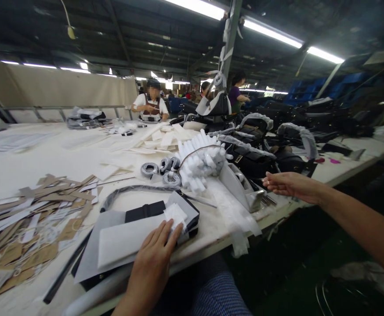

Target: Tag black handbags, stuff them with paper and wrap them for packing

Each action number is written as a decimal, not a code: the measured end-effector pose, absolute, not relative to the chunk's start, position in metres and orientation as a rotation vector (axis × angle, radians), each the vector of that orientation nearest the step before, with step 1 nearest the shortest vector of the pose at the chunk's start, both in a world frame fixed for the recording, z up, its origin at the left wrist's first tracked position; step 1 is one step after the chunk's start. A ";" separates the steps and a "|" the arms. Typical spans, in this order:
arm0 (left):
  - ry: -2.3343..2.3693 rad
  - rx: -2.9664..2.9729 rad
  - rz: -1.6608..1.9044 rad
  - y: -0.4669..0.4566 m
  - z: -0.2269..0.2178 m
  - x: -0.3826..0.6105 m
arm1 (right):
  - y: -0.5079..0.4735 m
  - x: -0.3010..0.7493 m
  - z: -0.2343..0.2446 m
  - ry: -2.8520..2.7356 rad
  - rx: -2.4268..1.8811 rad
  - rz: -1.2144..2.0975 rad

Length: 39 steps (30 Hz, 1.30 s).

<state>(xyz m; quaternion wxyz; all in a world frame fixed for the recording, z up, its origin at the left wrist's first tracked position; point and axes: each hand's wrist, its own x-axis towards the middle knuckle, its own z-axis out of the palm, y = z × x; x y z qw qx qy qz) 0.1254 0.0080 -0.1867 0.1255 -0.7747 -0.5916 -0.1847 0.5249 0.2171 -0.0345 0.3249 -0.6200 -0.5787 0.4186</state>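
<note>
My left hand lies with fingers outstretched on a white foam sheet, its fingertips on small white packets. Under these is a black handbag, partly covered by pale tissue, its wrapped handle curving out behind. My right hand is raised at the table's edge, thumb and fingers pinched together. A small clear glint at its fingertips looks like a piece of clear tape. Just left of that hand stands a grey tape dispenser.
Cardboard tags and paper strips spread over the left. White foam rolls are bundled mid-table beside wrapped strap coils. Black bags pile up at right. Plastic film hangs over the edge. A co-worker sits across the table.
</note>
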 end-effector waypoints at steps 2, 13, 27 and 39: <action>-1.730 -2.263 -0.522 0.008 -0.187 0.125 | 0.202 0.533 -0.045 -1.447 -1.673 1.230; -1.692 -2.255 -0.514 0.007 -0.183 0.126 | 0.181 0.539 -0.149 -1.272 -1.575 1.103; -1.760 -2.292 -0.531 0.006 -0.177 0.128 | 0.154 0.415 -0.060 -2.471 -1.123 0.900; -1.794 -2.228 -0.574 0.008 -0.185 0.132 | 0.215 0.233 -0.064 -3.336 -0.159 0.816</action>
